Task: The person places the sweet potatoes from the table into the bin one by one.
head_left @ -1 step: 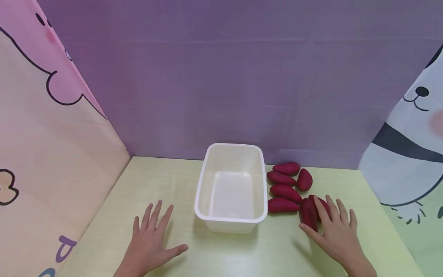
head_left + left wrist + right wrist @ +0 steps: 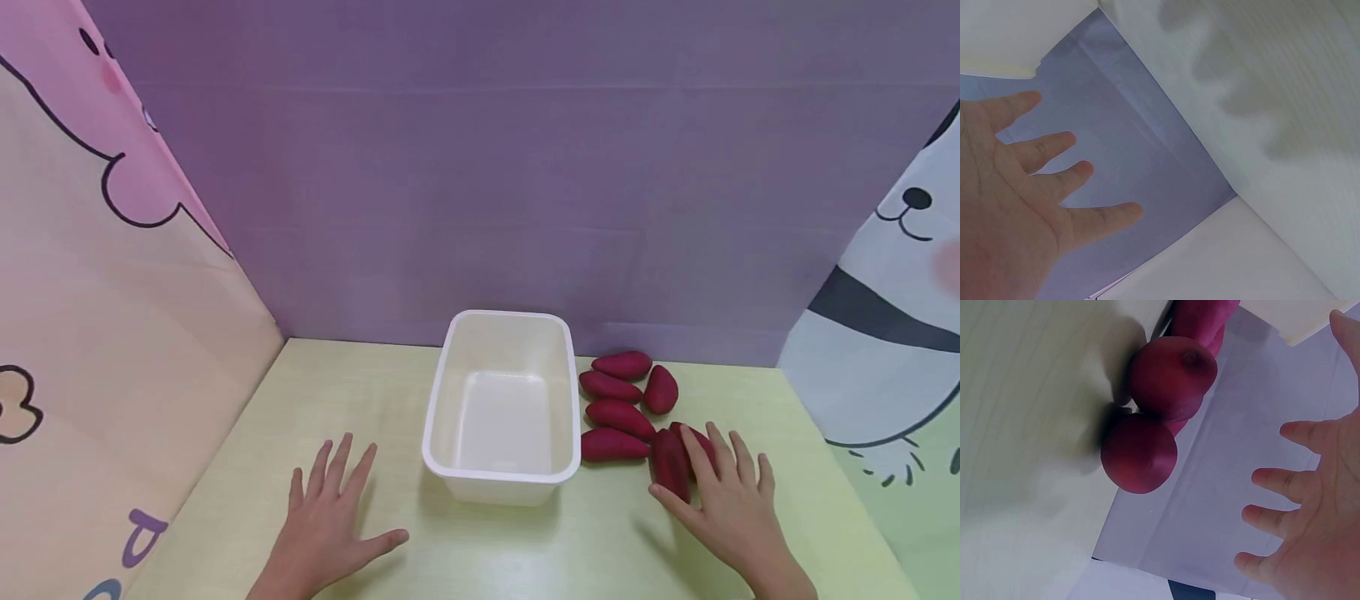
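My left hand (image 2: 322,525) hovers over the table left of a white plastic tub (image 2: 501,477), fingers spread and holding nothing. In the left wrist view the palm (image 2: 1004,206) shows bare. To the tub's right, my right hand (image 2: 731,508) hangs with spread fingers above two dark red sweet potatoes (image 2: 670,467), partly covering the farther one (image 2: 693,442). The right wrist view has the rounded ends of these sweet potatoes (image 2: 1140,453) on the table, apart from the empty palm (image 2: 1329,519). Inside the tub only its bare bottom shows.
Several more sweet potatoes (image 2: 618,414) lie in a loose stack of rows along the tub's right side, one (image 2: 661,390) set upright beside them. A purple cloth wall (image 2: 450,167) closes the back of the pale table (image 2: 360,375); printed cloths flank both sides.
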Demonstrator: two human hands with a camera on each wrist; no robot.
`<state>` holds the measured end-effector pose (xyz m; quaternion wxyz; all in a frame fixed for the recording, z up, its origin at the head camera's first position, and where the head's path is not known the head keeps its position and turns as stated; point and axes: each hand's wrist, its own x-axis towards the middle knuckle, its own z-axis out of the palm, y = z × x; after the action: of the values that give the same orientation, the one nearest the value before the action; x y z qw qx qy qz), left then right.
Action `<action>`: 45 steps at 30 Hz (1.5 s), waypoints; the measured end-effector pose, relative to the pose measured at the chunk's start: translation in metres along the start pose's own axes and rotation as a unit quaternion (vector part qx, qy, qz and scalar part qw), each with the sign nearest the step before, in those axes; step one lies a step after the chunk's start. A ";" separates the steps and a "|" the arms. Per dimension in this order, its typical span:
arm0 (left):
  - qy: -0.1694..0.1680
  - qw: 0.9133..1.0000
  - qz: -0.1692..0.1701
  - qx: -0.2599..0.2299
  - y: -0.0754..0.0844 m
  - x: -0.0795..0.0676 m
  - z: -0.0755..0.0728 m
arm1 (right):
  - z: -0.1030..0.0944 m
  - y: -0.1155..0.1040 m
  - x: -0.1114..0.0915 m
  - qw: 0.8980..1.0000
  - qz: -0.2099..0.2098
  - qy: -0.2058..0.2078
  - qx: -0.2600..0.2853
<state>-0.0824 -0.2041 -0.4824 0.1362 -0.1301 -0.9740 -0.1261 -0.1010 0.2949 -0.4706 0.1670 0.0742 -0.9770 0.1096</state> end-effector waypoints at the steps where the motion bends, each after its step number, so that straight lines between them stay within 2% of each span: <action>1: -0.001 1.000 0.000 0.000 0.001 0.000 0.000 | 0.000 0.000 0.000 1.000 0.000 0.000 0.000; 8: 0.010 1.000 0.010 0.006 0.002 0.000 0.001 | -0.001 0.000 -0.001 1.000 0.001 0.003 0.005; 16: 0.004 1.000 -0.011 -0.027 0.001 0.003 0.001 | -0.004 0.002 0.000 1.000 0.006 0.003 0.012; 22: -0.013 0.997 -0.026 -0.071 0.000 0.008 0.000 | -0.005 0.006 -0.002 1.000 0.005 0.016 0.021; 26: -0.030 0.990 -0.054 -0.126 0.000 0.012 0.001 | -0.005 0.008 -0.002 1.000 0.008 0.021 0.021; 33: -0.030 0.966 -0.085 -0.242 0.000 0.023 0.002 | -0.005 0.014 -0.003 0.999 0.005 0.046 0.028; 39: -0.015 0.946 -0.098 -0.310 0.006 0.034 -0.004 | -0.003 0.015 -0.004 0.998 0.018 0.055 0.037; 42: -0.010 0.923 -0.113 -0.369 0.011 0.039 -0.009 | -0.002 0.016 -0.004 0.997 0.030 0.054 0.043; 45: -0.008 0.885 -0.134 -0.446 0.014 0.042 -0.013 | -0.001 0.017 -0.004 0.997 0.037 0.054 0.049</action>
<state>-0.1145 -0.1854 -0.4550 0.0383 -0.0461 -0.8244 -0.5629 -0.1006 0.3122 -0.4743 0.2113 0.0397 -0.9622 0.1673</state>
